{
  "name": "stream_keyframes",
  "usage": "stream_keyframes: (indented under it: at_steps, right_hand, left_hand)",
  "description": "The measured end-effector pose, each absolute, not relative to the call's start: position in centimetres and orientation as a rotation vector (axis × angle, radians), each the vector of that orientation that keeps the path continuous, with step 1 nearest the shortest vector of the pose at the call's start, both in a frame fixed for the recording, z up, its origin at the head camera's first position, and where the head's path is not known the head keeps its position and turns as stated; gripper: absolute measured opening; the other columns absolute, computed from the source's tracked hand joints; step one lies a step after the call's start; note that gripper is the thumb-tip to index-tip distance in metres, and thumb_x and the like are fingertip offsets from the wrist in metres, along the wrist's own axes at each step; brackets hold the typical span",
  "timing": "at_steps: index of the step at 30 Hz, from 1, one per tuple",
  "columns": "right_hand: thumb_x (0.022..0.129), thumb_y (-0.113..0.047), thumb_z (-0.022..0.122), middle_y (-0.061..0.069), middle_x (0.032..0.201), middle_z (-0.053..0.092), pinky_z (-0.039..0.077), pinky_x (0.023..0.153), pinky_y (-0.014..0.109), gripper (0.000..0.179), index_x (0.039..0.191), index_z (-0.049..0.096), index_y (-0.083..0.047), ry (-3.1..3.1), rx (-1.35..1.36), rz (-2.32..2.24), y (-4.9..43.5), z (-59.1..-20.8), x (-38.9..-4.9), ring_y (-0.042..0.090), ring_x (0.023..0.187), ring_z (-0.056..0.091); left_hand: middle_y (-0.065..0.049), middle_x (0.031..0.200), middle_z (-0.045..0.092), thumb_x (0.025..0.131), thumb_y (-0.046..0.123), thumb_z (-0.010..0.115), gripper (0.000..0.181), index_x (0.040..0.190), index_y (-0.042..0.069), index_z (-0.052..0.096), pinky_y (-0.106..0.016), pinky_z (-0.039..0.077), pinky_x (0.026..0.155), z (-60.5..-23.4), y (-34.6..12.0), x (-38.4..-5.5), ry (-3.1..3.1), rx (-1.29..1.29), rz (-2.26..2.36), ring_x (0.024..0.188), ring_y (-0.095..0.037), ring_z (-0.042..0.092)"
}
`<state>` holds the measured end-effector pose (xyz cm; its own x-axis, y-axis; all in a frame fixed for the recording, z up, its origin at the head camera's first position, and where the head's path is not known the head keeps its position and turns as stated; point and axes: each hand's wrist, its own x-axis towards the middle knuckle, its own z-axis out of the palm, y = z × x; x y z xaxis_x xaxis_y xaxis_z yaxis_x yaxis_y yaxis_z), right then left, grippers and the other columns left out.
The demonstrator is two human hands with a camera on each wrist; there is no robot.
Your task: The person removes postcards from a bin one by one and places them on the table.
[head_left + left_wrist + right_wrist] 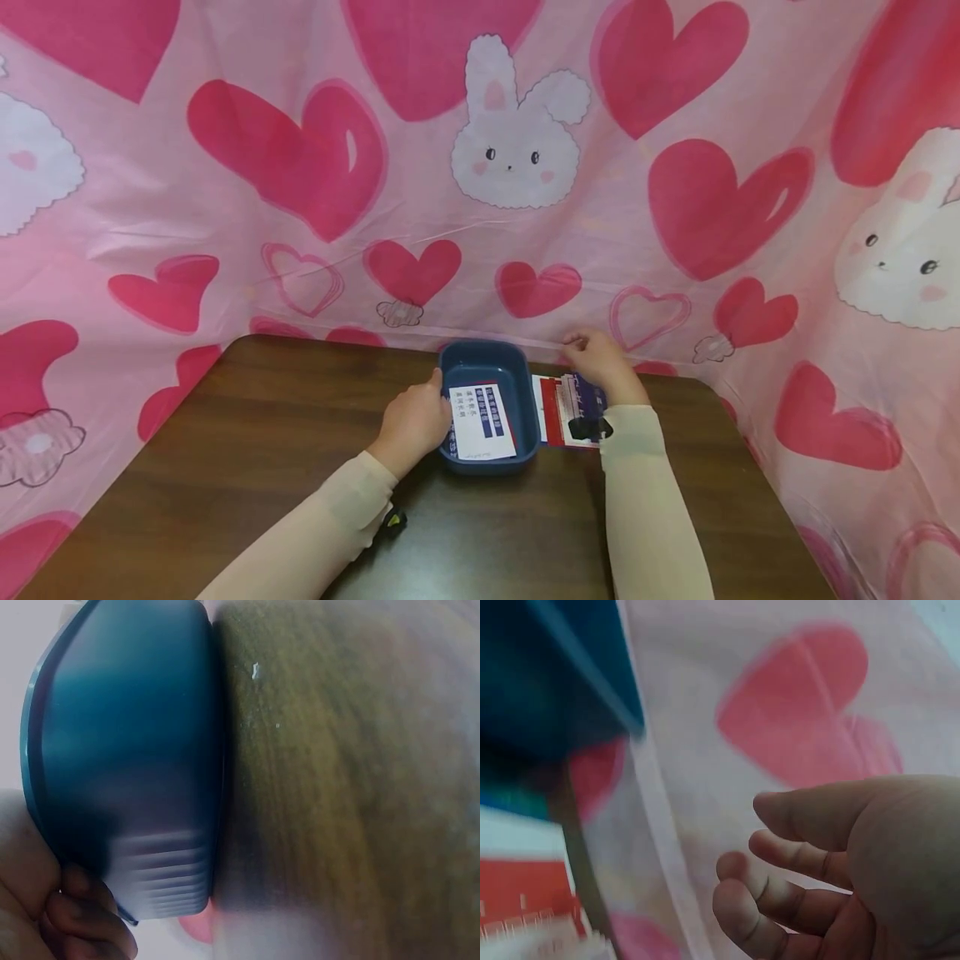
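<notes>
A dark blue plastic bin (491, 467) stands near the back of the table, with a white card (474, 440) with blue print lying over other cards inside it. At the bin's left rim, my left hand (415, 421) grips the edge; in the left wrist view its curled fingers (86, 919) sit by the bin's ribbed outer wall (161, 859). My right hand (600, 364) is raised behind a spread of red, white and blue cards (553, 417). In the right wrist view the right hand (900, 859) holds nothing, its fingers loosely bent.
The brown wooden table (292, 417) ends at a pink cloth (322, 283) with hearts and rabbits, which rises close behind the bin and the cards. A dark wrist device (590, 428) at the right cuff covers part of the cards.
</notes>
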<state>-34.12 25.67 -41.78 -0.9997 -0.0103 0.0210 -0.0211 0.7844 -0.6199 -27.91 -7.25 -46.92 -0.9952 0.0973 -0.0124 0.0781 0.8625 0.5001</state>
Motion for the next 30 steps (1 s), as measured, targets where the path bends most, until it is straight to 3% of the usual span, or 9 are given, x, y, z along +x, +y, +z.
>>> stream_keyframes:
  at_steps: [4, 10, 12, 16, 25, 27, 30]
  right_hand:
    - [0.109, -0.031, 0.068, 0.018, 0.113, 0.079, 0.067, 0.093, 0.049, 0.037, 0.135, 0.075, -0.005, -2.948, 0.109, 1.077, 23.7, -41.0, -33.9, 0.032, 0.099, 0.075]
    - [0.11, -0.035, 0.069, 0.02, 0.119, 0.079, 0.069, 0.093, 0.049, 0.047, 0.15, 0.068, -0.009, -2.935, 0.185, 1.161, 20.8, -40.6, -33.7, 0.032, 0.098, 0.078]
    - [0.111, -0.038, 0.07, 0.021, 0.125, 0.079, 0.069, 0.095, 0.052, 0.054, 0.157, 0.062, -0.011, -2.939, 0.191, 1.203, 19.7, -40.6, -33.6, 0.032, 0.1, 0.08]
    - [0.11, -0.04, 0.073, 0.021, 0.128, 0.078, 0.068, 0.098, 0.054, 0.061, 0.162, 0.057, -0.012, -2.988, 0.213, 1.203, 17.3, -40.8, -33.7, 0.034, 0.102, 0.081]
    - [0.104, -0.043, 0.081, 0.017, 0.143, 0.078, 0.071, 0.087, 0.049, 0.06, 0.153, 0.069, -0.01, -3.149, 0.253, 0.754, 12.7, -42.4, -33.9, 0.032, 0.096, 0.083]
    - [0.103, -0.042, 0.083, 0.017, 0.145, 0.077, 0.07, 0.093, 0.051, 0.062, 0.153, 0.07, -0.009, -3.18, 0.257, 0.677, 12.1, -42.7, -33.9, 0.034, 0.104, 0.084]
    - [0.101, -0.043, 0.085, 0.015, 0.154, 0.073, 0.062, 0.112, 0.057, 0.071, 0.159, 0.065, -0.009, -3.243, 0.25, 0.532, 11.5, -43.0, -33.8, 0.037, 0.13, 0.077]
  left_hand:
    - [-0.011, 0.085, 0.071, 0.111, 0.029, 0.065, 0.072, 0.175, 0.006, 0.042, -0.037, 0.05, 0.058, -46.9, -7.3, -27.9, 2.992, 0.127, 0.799, 0.065, -0.026, 0.061]
    - [-0.02, 0.119, 0.082, 0.111, 0.029, 0.066, 0.07, 0.173, 0.005, 0.045, -0.04, 0.059, 0.066, -47.0, -7.3, -27.9, 3.024, 0.134, 0.782, 0.072, -0.026, 0.064]
    - [-0.021, 0.121, 0.082, 0.111, 0.029, 0.066, 0.07, 0.173, 0.005, 0.045, -0.04, 0.059, 0.066, -47.0, -7.2, -27.9, 3.02, 0.138, 0.789, 0.071, -0.026, 0.064]
    - [-0.02, 0.114, 0.082, 0.111, 0.029, 0.066, 0.07, 0.173, 0.005, 0.045, -0.038, 0.056, 0.062, -46.9, -7.2, -27.9, 3.008, 0.14, 0.809, 0.069, -0.026, 0.063]
    - [-0.016, 0.099, 0.079, 0.111, 0.029, 0.067, 0.069, 0.172, 0.004, 0.047, -0.037, 0.056, 0.059, -46.9, -7.3, -27.9, 3.012, 0.14, 0.781, 0.065, -0.025, 0.063]
    - [-0.015, 0.097, 0.079, 0.111, 0.029, 0.066, 0.069, 0.172, 0.004, 0.046, -0.037, 0.056, 0.058, -46.9, -7.2, -27.9, 3.01, 0.147, 0.775, 0.065, -0.025, 0.062]
    - [-0.014, 0.095, 0.078, 0.111, 0.028, 0.066, 0.068, 0.172, 0.004, 0.047, -0.037, 0.054, 0.057, -46.9, -7.1, -27.9, 3.012, 0.159, 0.768, 0.064, -0.025, 0.061]
